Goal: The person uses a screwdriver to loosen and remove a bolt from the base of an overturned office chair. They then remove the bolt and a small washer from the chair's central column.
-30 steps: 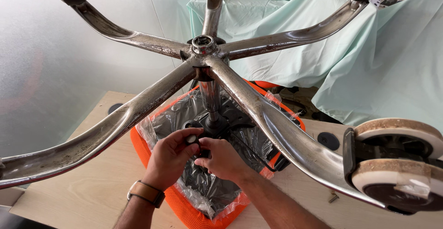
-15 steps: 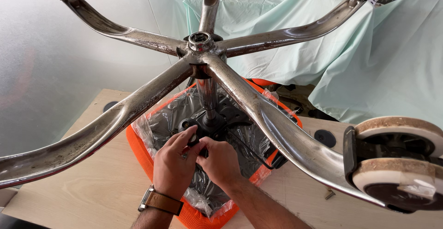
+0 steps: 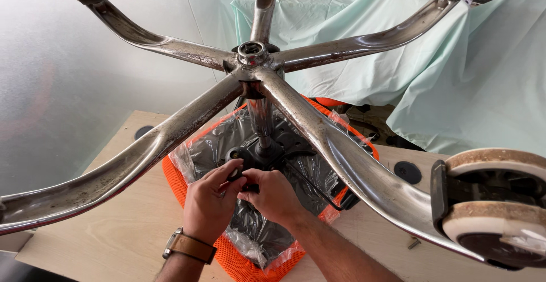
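Pinching a small black knob (image 3: 235, 174) at lower centre, left hand (image 3: 209, 208) and right hand (image 3: 273, 195) fingers close narrowly under the upturned chair's chrome base (image 3: 253, 54).

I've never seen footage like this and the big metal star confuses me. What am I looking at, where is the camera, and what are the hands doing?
The camera sits on a person's head and looks down at their own two bare hands, so this is a person, not a machine. The metal star is the chrome five-armed base of an office chair turned upside down. Its arms spread toward the camera, and one caster wheel looms large at the right. A shiny column runs down from the hub to the seat's underside. The seat is orange mesh, wrapped in clear plastic, and lies on a light wooden table. The left hand, with a brown-strapped watch, and the right hand meet at a small dark part near the column's foot. What they pinch is too hidden to tell. Pale green cloth covers things behind.
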